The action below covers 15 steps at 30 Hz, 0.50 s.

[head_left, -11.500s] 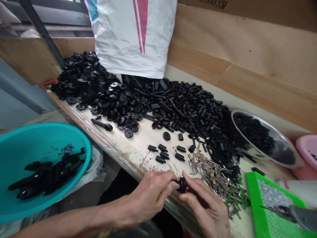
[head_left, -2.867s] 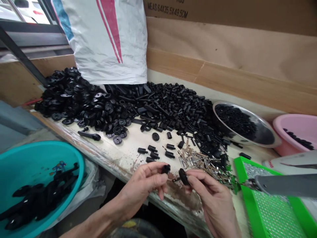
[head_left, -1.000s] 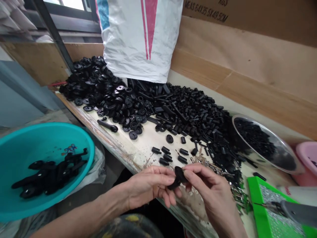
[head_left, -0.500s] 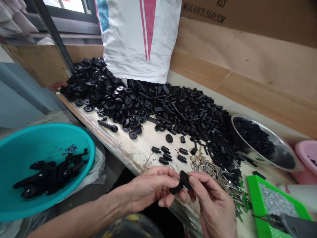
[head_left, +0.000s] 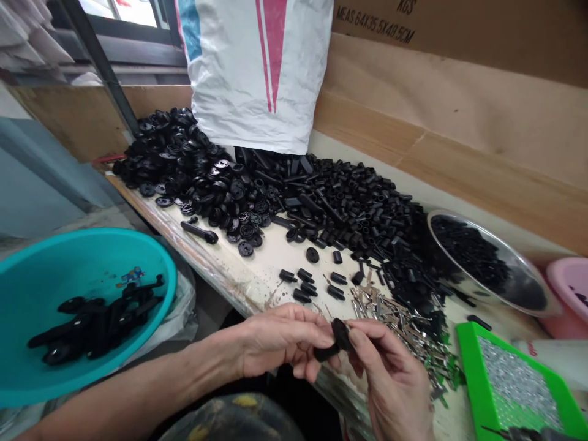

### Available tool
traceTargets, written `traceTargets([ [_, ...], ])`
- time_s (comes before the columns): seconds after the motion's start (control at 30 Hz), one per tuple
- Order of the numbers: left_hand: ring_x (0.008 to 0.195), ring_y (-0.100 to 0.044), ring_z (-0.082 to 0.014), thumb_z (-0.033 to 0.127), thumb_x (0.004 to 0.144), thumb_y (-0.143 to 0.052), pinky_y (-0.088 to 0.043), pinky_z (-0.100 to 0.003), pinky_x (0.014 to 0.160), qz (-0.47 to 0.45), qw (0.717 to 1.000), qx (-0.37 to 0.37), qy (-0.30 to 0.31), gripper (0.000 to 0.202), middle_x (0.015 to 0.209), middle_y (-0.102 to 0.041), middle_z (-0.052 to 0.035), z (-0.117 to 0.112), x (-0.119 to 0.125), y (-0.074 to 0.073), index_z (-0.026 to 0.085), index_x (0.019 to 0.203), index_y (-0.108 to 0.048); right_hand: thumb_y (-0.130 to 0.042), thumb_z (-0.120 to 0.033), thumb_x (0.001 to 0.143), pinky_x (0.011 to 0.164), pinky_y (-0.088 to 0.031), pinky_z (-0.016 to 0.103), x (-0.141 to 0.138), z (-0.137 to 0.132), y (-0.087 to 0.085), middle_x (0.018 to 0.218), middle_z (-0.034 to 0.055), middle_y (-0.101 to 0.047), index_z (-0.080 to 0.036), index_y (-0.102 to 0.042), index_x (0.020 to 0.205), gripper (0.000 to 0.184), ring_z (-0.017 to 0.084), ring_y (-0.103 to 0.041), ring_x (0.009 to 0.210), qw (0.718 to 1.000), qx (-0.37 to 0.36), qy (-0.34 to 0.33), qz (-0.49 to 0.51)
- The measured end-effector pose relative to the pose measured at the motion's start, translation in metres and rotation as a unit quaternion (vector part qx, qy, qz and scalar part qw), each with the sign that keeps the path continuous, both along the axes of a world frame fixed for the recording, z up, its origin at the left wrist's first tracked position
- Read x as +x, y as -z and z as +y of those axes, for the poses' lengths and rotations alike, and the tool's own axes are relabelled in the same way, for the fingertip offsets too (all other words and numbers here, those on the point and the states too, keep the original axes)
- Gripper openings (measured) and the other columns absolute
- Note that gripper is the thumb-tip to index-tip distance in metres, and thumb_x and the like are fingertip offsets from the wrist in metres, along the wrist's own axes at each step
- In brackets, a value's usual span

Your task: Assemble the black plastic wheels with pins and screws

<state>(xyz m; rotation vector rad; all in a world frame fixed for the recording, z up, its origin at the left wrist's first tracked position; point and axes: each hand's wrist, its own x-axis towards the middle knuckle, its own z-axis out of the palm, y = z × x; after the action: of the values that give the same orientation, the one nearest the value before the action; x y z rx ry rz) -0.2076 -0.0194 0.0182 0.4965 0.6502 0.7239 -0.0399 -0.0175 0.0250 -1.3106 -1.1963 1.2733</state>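
Note:
My left hand (head_left: pixel 287 340) is closed on a dark black plastic part (head_left: pixel 325 353), mostly hidden by the fingers. Pinched between the thumb and fingers of my right hand (head_left: pixel 392 373) is a round black disc (head_left: pixel 340 334), seen nearly edge-on. The disc and the black part touch in front of my lap, by the table's front edge. Just beyond my hands stand or lie several short black cylinders (head_left: pixel 307 288) with narrow ends. Another round disc (head_left: pixel 312 255) lies flat behind them.
Piles of black discs (head_left: pixel 206 177) and black tubes (head_left: pixel 367 202) cover the table's back. Metal strips (head_left: pixel 399 318) lie to the right, beside a green tray (head_left: pixel 478 367) of small screws and a steel bowl (head_left: pixel 500 294). A teal basin (head_left: pixel 151 257) with assembled black parts stands left.
Both hands keep nearly the same grip and place, with the disc slightly shifted. The power screwdriver at the lower right has dropped mostly out of view.

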Motion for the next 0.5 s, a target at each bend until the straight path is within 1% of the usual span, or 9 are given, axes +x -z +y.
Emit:
traceTargets([
  [0.07,0.043,-0.055,-0.0068,0.019,0.075,-0.061,-0.034,-0.016,0.039,-0.001,1.0,-0.005,-0.004,0.011,0.072,-0.065,-0.0052,0.001,0.002,0.001,0.011,0.08,-0.067,-0.074,-0.038,0.075,0.048,-0.045,0.02,0.001,0.0,0.002,0.068,0.0002,-0.066,-0.02,-0.071,0.078,0.018,0.01,-0.054,0.051,1.0,-0.013,-0.005,0.017],
  [0.17,0.042,-0.055,-0.0074,0.019,0.073,-0.06,-0.034,-0.016,0.038,0.002,1.0,-0.015,-0.015,0.011,0.068,-0.065,-0.0055,0.003,0.005,0.002,0.011,0.076,-0.067,-0.075,-0.037,0.075,0.045,-0.045,0.018,0.005,0.002,0.007,0.068,0.0008,-0.067,-0.02,-0.071,0.079,0.018,0.01,-0.055,0.05,0.999,0.003,-0.023,0.022],
  [0.27,0.041,-0.054,-0.0073,0.02,0.071,-0.06,-0.032,-0.016,0.037,0.015,0.999,-0.019,-0.025,0.012,0.066,-0.065,-0.0051,0.004,0.009,0.002,0.01,0.074,-0.067,-0.075,-0.037,0.075,0.047,-0.046,0.017,0.007,0.003,0.008,0.07,0.0001,-0.068,-0.021,-0.071,0.079,0.017,0.01,-0.057,0.052,1.0,0.01,-0.011,0.009],
  [0.37,0.039,-0.053,-0.0069,0.02,0.069,-0.06,-0.03,-0.016,0.036,0.04,0.998,-0.016,-0.037,0.011,0.065,-0.064,-0.0045,0.005,0.013,0.002,0.011,0.07,-0.066,-0.073,-0.036,0.077,0.051,-0.049,0.017,0.01,0.003,0.01,0.077,-0.0005,-0.071,-0.024,-0.072,0.082,0.014,0.01,-0.061,0.055,1.0,0.009,0.001,-0.014],
  [0.43,0.038,-0.053,-0.0066,0.02,0.068,-0.06,-0.03,-0.016,0.036,0.054,0.998,-0.014,-0.039,0.011,0.064,-0.064,-0.0041,0.005,0.015,0.001,0.011,0.069,-0.066,-0.07,-0.036,0.08,0.051,-0.052,0.018,0.016,0.004,0.014,0.083,0.0003,-0.074,-0.026,-0.074,0.087,0.013,0.012,-0.064,0.055,0.999,0.032,-0.021,-0.036],
  [0.5,0.038,-0.052,-0.0061,0.02,0.068,-0.06,-0.029,-0.016,0.036,0.06,0.997,-0.011,-0.038,0.012,0.065,-0.064,-0.0042,0.005,0.016,0.001,0.011,0.068,-0.067,-0.067,-0.036,0.083,0.054,-0.054,0.02,0.025,0.006,0.019,0.09,0.0016,-0.075,-0.029,-0.076,0.094,0.016,0.014,-0.067,0.06,0.995,0.061,-0.056,-0.059],
])
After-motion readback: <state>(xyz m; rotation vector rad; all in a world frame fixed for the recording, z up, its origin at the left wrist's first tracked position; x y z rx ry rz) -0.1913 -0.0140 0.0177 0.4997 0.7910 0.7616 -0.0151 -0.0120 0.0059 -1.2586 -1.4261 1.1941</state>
